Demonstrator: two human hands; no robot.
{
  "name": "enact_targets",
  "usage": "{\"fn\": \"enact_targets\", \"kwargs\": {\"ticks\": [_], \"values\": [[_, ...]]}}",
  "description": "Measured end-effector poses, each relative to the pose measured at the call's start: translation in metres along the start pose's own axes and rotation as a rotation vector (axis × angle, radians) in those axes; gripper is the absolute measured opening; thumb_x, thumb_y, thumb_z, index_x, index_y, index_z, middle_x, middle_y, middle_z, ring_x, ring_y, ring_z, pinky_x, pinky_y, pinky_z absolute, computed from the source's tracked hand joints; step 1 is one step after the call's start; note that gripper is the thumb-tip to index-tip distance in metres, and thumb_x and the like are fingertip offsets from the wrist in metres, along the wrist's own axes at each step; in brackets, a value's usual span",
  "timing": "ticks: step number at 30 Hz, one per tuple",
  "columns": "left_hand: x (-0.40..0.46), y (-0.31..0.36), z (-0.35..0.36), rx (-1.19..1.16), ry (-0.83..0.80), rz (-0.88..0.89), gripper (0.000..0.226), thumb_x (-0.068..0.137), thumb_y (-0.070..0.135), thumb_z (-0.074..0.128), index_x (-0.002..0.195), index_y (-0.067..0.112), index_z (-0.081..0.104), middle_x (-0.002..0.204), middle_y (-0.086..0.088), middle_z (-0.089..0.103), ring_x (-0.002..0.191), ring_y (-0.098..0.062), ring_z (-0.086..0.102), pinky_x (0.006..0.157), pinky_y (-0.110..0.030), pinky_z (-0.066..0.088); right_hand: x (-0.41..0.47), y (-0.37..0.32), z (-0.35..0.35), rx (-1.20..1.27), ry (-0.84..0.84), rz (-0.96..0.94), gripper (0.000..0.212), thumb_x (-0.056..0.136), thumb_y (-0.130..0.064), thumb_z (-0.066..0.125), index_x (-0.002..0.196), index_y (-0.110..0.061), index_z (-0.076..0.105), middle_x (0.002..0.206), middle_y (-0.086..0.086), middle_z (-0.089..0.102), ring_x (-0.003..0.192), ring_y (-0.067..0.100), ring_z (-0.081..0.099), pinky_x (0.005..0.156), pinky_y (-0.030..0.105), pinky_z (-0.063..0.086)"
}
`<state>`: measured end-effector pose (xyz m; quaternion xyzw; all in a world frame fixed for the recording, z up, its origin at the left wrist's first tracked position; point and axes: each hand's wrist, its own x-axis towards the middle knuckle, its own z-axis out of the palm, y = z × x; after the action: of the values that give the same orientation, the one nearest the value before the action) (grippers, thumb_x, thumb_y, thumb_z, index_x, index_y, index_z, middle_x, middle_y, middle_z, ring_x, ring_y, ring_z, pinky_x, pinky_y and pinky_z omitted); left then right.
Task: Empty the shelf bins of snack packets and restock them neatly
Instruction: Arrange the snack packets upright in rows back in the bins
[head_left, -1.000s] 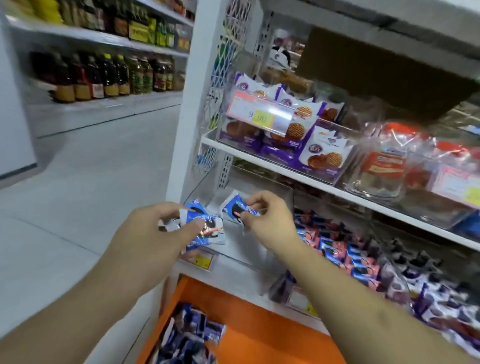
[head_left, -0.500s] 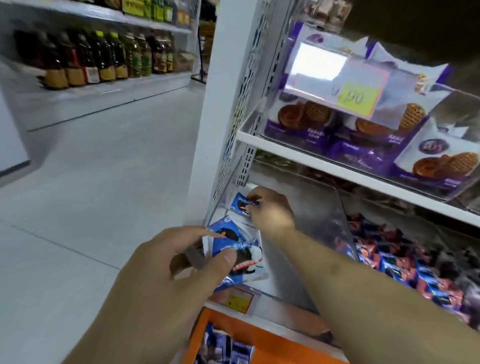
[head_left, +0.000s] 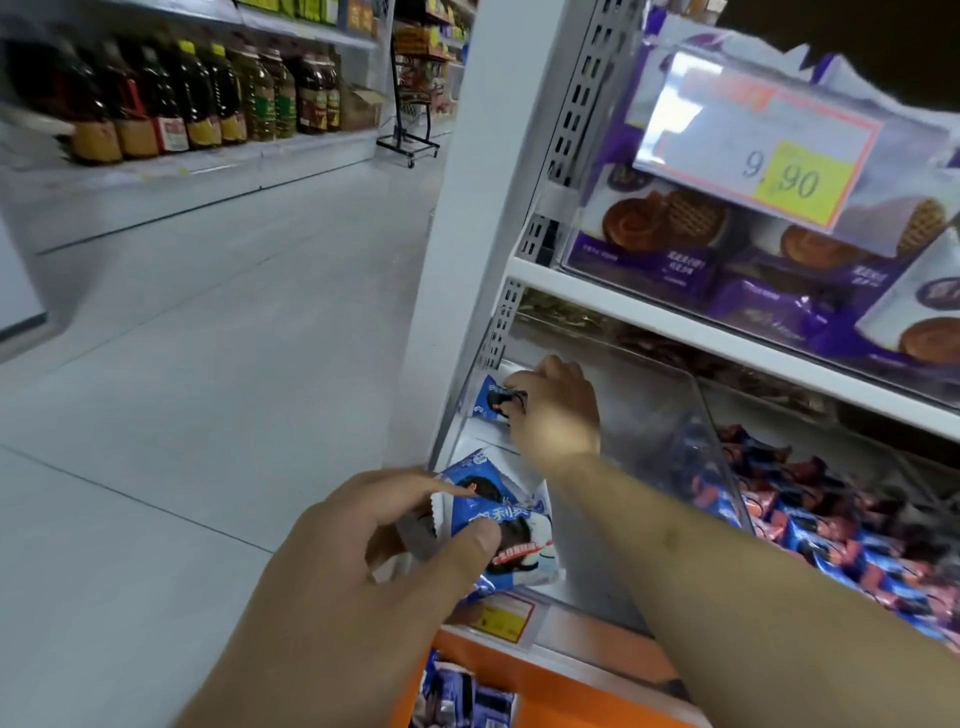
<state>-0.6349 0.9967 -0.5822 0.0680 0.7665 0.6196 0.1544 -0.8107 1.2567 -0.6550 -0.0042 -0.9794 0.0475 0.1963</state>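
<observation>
A: Now that the blue snack packet (head_left: 492, 401) has moved from the bin's front to the back-left corner of the clear shelf bin (head_left: 696, 415), what holds it?

B: The right hand (head_left: 558, 410), fingertips pinching its edge. It appears to be seating the first packet of a new row.

A: And the left hand (head_left: 374, 566)?

B: Thumb and fingers pinch a small stack of blue packets (head_left: 506, 530) at the bin's front, now closer to the opening. Restocking has barely begun.
</observation>
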Motion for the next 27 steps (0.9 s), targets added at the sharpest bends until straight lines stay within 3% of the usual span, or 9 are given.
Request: {"fn": "enact_targets", "kwargs": {"ticks": [3, 8, 11, 13, 16, 21, 23, 25, 27], "values": [[-0.011, 0.014, 0.009, -0.028, 0.097, 0.056, 0.065, 0.05, 0.076, 0.064, 0.106, 0.045, 0.074, 0.103, 0.037, 0.067, 0.099, 0.006, 0.068, 0.092, -0.027, 0.057, -0.01, -0.003, -0.016, 0.177, -0.056, 0.076, 0.034, 0.097, -0.025, 0.063, 0.131, -0.029, 0.067, 0.122, 0.0, 0.057, 0.115, 0.022, 0.051, 0.1, 0.037, 0.046], [-0.008, 0.011, 0.012, -0.134, 0.124, -0.01, 0.079, 0.048, 0.089, 0.07, 0.113, 0.045, 0.072, 0.099, 0.016, 0.076, 0.101, -0.015, 0.074, 0.088, -0.046, 0.061, -0.065, -0.027, -0.102, 0.895, -0.071, 0.144, 0.028, 0.097, -0.001, 0.059, 0.111, -0.02, 0.075, 0.104, 0.001, 0.072, 0.093, 0.014, 0.066, 0.078, 0.03, 0.051], [-0.01, 0.013, 0.019, -0.279, 0.125, 0.023, 0.042, 0.067, 0.062, 0.078, 0.102, 0.039, 0.078, 0.09, 0.008, 0.079, 0.085, -0.019, 0.079, 0.082, -0.047, 0.063, -0.114, -0.035, -0.16, 1.197, -0.232, 0.139, 0.024, 0.091, -0.014, 0.065, 0.114, -0.008, 0.069, 0.095, 0.011, 0.07, 0.086, 0.022, 0.066, 0.068, 0.031, 0.047], [-0.011, 0.018, 0.022, -0.344, 0.103, -0.013, 0.028, 0.074, 0.043, 0.081, 0.1, 0.034, 0.08, 0.089, 0.005, 0.079, 0.079, -0.021, 0.079, 0.079, -0.048, 0.064, -0.138, -0.037, -0.175, 1.196, -0.364, 0.178, 0.034, 0.086, -0.022, 0.076, 0.116, -0.01, 0.065, 0.088, 0.006, 0.069, 0.082, 0.019, 0.066, 0.068, 0.035, 0.051], [-0.013, 0.019, 0.029, -0.275, 0.141, 0.015, 0.039, 0.061, 0.053, 0.083, 0.1, 0.045, 0.078, 0.092, 0.018, 0.076, 0.087, -0.013, 0.077, 0.077, -0.043, 0.064, -0.157, -0.04, -0.184, 1.085, -0.349, 0.16, 0.043, 0.084, -0.016, 0.088, 0.12, -0.029, 0.069, 0.094, 0.012, 0.062, 0.084, 0.031, 0.062, 0.074, 0.048, 0.056], [-0.013, 0.016, 0.03, -0.07, 0.148, 0.152, 0.035, 0.067, 0.054, 0.083, 0.1, 0.055, 0.074, 0.107, 0.036, 0.063, 0.104, 0.006, 0.063, 0.087, -0.028, 0.056, -0.159, -0.039, -0.189, 1.053, -0.347, 0.094, 0.023, 0.085, -0.012, 0.086, 0.101, -0.026, 0.075, 0.086, 0.034, 0.052, 0.062, 0.035, 0.039, 0.06, 0.046, 0.033], [-0.01, 0.011, 0.028, -0.005, 0.17, 0.204, 0.028, 0.076, 0.047, 0.082, 0.101, 0.055, 0.072, 0.112, 0.039, 0.059, 0.106, 0.009, 0.061, 0.091, -0.029, 0.055, -0.155, -0.035, -0.187, 1.037, -0.309, 0.116, 0.022, 0.084, -0.008, 0.087, 0.095, -0.024, 0.075, 0.077, 0.027, 0.057, 0.061, 0.026, 0.043, 0.061, 0.043, 0.033], [-0.006, 0.007, 0.026, 0.025, 0.184, 0.21, 0.026, 0.085, 0.037, 0.079, 0.103, 0.054, 0.071, 0.116, 0.039, 0.056, 0.109, -0.001, 0.065, 0.093, -0.038, 0.059, -0.145, -0.027, -0.181, 1.005, -0.244, 0.167, 0.022, 0.083, -0.007, 0.087, 0.091, -0.022, 0.074, 0.068, 0.015, 0.06, 0.061, 0.023, 0.055, 0.062, 0.044, 0.043], [-0.003, 0.001, 0.023, 0.086, 0.207, 0.227, 0.033, 0.09, 0.027, 0.076, 0.106, 0.055, 0.07, 0.118, 0.04, 0.053, 0.108, -0.008, 0.069, 0.095, -0.041, 0.058, -0.129, -0.015, -0.167, 0.982, -0.172, 0.282, 0.02, 0.082, -0.009, 0.088, 0.089, -0.023, 0.074, 0.064, 0.005, 0.062, 0.062, 0.025, 0.065, 0.07, 0.057, 0.059]]}}
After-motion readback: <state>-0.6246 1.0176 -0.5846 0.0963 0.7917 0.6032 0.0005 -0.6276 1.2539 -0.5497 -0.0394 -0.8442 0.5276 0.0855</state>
